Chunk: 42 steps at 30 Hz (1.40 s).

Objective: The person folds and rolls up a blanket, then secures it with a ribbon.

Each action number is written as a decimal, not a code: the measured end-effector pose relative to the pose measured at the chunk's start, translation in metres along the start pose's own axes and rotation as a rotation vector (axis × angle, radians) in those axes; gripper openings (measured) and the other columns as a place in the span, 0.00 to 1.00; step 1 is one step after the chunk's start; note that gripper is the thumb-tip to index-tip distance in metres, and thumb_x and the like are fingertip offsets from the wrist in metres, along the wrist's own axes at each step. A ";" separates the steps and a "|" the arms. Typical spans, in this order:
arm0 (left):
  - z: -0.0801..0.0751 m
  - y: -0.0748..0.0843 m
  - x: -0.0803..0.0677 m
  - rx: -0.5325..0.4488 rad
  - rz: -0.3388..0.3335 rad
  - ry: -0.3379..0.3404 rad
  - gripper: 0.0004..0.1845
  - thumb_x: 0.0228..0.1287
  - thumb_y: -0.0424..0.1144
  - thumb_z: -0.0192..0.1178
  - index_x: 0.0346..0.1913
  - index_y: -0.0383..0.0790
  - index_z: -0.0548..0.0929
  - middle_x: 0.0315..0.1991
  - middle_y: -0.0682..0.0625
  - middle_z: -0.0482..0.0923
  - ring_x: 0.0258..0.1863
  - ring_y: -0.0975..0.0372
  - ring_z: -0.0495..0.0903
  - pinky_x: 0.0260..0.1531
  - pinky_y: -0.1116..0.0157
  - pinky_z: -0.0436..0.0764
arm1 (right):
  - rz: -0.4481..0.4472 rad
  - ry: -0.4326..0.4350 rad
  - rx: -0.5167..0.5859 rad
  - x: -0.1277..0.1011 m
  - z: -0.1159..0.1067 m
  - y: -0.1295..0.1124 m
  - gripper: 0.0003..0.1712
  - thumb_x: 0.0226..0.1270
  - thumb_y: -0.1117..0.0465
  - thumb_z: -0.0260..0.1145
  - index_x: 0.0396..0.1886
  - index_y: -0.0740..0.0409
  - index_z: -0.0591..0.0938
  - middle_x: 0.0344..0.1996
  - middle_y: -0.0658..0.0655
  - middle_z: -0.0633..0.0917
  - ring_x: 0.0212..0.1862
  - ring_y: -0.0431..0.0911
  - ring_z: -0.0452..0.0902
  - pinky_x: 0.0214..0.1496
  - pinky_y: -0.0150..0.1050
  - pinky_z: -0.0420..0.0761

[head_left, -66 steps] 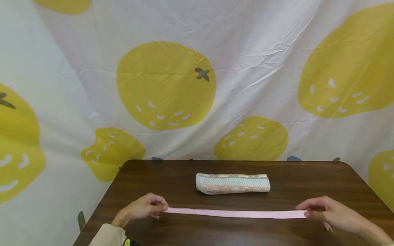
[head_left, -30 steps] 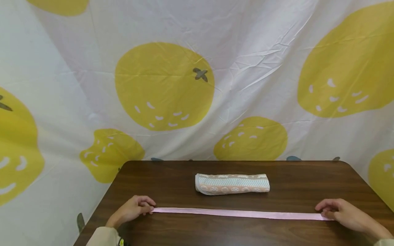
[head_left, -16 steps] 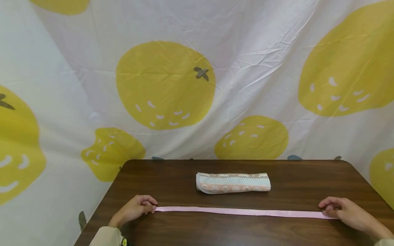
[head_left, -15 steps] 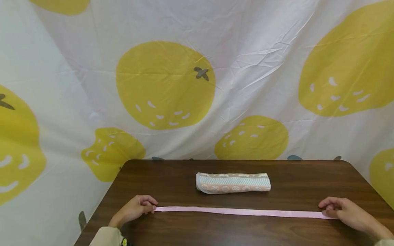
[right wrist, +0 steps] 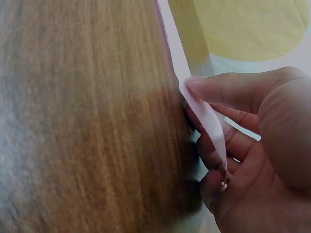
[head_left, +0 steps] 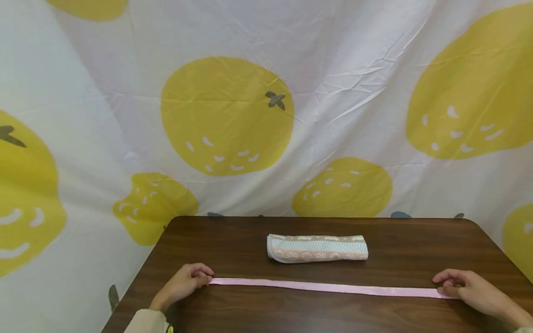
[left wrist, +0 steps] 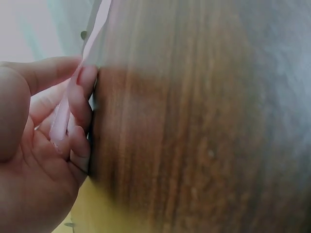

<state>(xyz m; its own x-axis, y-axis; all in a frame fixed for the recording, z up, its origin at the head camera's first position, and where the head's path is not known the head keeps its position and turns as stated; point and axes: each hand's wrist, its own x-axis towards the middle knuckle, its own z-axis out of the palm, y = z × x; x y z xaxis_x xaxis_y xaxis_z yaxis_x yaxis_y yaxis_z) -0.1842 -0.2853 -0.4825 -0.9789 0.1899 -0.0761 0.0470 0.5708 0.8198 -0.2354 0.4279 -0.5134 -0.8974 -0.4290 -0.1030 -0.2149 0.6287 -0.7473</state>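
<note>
Compared with the frame from about two seconds earlier, the two hands now stand wider apart and lower, and the pink ribbon [head_left: 329,287] lies stretched flat along the near part of the bench [head_left: 250,245] instead of being held a little above it. In the last half second almost nothing has moved.

The ribbon is a long, narrow, pale pink band, straight from end to end and running across the bench from left to right. The left hand [head_left: 185,283] pinches its left end between thumb and curled fingers, and the right hand [head_left: 468,286] pinches the right end in the same way.

The head view shows the whole length of the ribbon and, behind it, a rolled patterned towel [head_left: 317,248], apart from the ribbon. The wrist views show the grips closely: in the left wrist view the ribbon [left wrist: 63,114] passes between the fingers [left wrist: 80,104], and in the right wrist view the ribbon end [right wrist: 206,119] bends under the thumb [right wrist: 233,90].
</note>
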 end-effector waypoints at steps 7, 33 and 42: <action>0.000 0.011 -0.002 0.161 -0.073 0.157 0.03 0.64 0.34 0.64 0.38 0.39 0.86 0.32 0.52 0.84 0.32 0.65 0.77 0.34 0.67 0.74 | -0.125 0.081 -0.139 -0.001 -0.001 -0.003 0.05 0.64 0.68 0.66 0.38 0.65 0.81 0.27 0.40 0.76 0.29 0.29 0.66 0.28 0.31 0.68; 0.056 0.090 0.070 0.351 0.225 0.118 0.15 0.67 0.35 0.62 0.55 0.37 0.81 0.55 0.41 0.80 0.59 0.46 0.76 0.59 0.46 0.73 | -0.204 0.110 -0.329 0.058 0.020 -0.099 0.11 0.63 0.57 0.71 0.43 0.53 0.83 0.43 0.48 0.84 0.50 0.55 0.81 0.48 0.50 0.80; 0.080 0.112 0.097 0.401 0.251 -0.007 0.29 0.69 0.39 0.60 0.70 0.36 0.69 0.70 0.35 0.66 0.71 0.43 0.62 0.69 0.44 0.62 | -0.337 0.150 -0.315 0.083 0.038 -0.121 0.23 0.63 0.63 0.71 0.57 0.64 0.79 0.55 0.64 0.81 0.59 0.65 0.75 0.56 0.62 0.75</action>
<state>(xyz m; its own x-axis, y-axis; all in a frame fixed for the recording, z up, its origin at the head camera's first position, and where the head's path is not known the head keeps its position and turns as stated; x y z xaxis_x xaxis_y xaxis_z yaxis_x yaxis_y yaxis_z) -0.2577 -0.1391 -0.4435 -0.9260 0.3664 0.0912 0.3567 0.7699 0.5292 -0.2692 0.2911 -0.4567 -0.7984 -0.5592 0.2234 -0.5886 0.6465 -0.4854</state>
